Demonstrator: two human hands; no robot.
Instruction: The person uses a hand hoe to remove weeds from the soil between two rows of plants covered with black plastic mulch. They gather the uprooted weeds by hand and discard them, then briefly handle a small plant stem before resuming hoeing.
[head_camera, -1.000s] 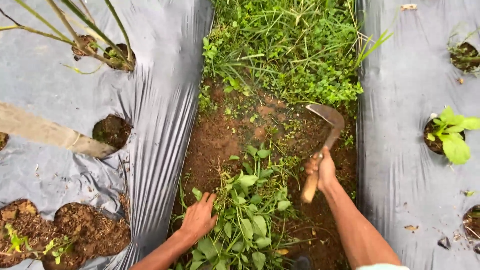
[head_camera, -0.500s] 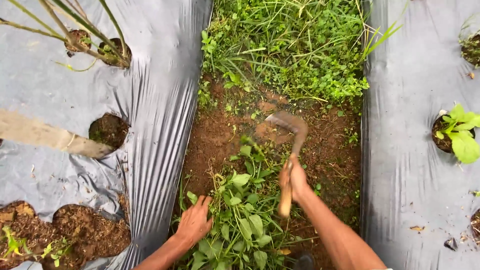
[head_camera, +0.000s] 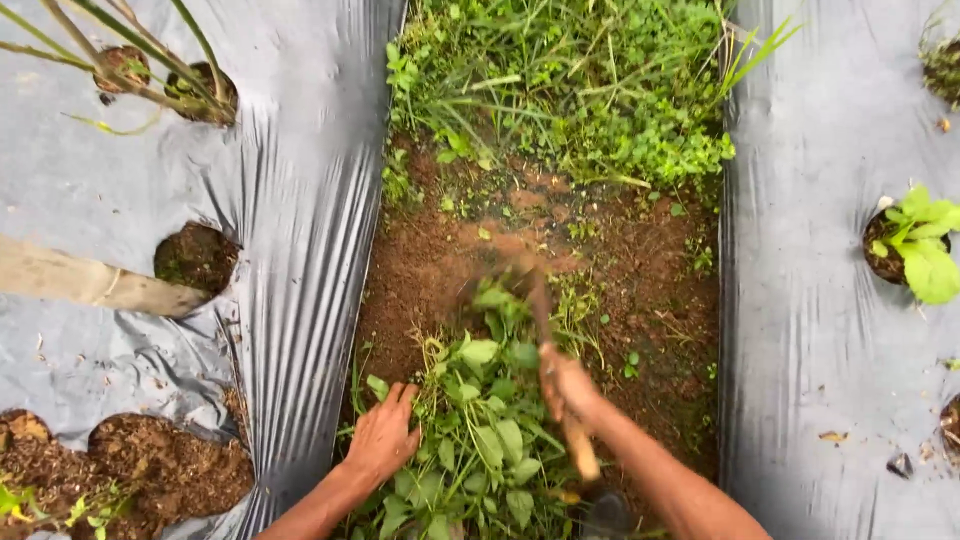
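I'm looking straight down the furrow between two beds wrapped in grey plastic mulch (head_camera: 300, 200), bare brown soil (head_camera: 440, 260) in the middle. My right hand (head_camera: 568, 385) is wrapped tight around the wooden handle of a small hoe (head_camera: 575, 440), fingers fully curled round it; the blade end is blurred with motion up near the top of the weed clump, so I can't make out its edge. My left hand (head_camera: 383, 437) lies flat with fingers spread and lightly bent, pressing on the left side of the leafy weeds (head_camera: 490, 430), touching the leaves but not clearly gripping any stem. The weeds sit between my two hands, low in the furrow. Further up, a thick patch of grass and small-leaved growth (head_camera: 590, 90) fills the furrow. On the right bed, a young green seedling (head_camera: 920, 245) stands in its planting hole; on the left bed, a pale wooden stake (head_camera: 90, 283) lies beside an open hole with soil
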